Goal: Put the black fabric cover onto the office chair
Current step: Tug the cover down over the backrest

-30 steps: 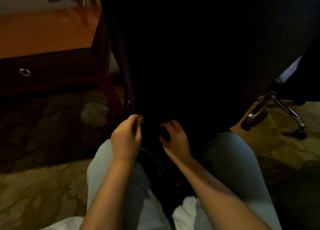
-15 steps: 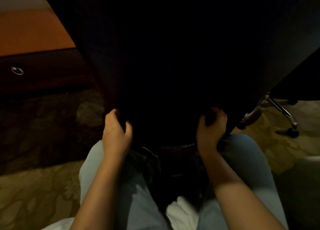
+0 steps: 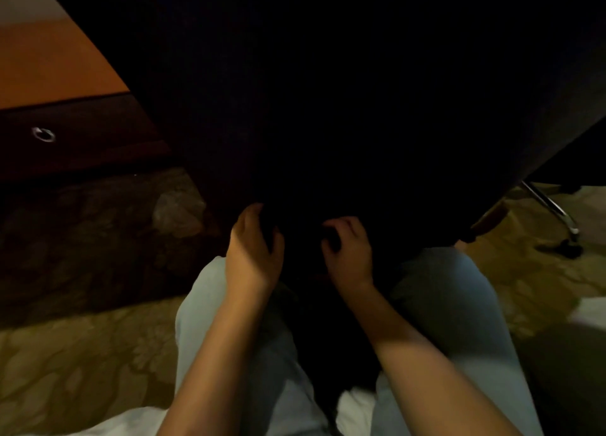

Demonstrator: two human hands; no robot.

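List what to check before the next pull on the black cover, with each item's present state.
1. Left hand grips the black fabric cover at its lower edge: ok.
2. Right hand pinches the same edge: ok.
3. Hands apart from each other: ok.
4. Chrome chair leg clear of both hands: ok.
5. Cover fully seated over the chair: cannot tell, too dark.

Very dim, warm light; deep shadows, soft blur, wide-angle bending at edges.
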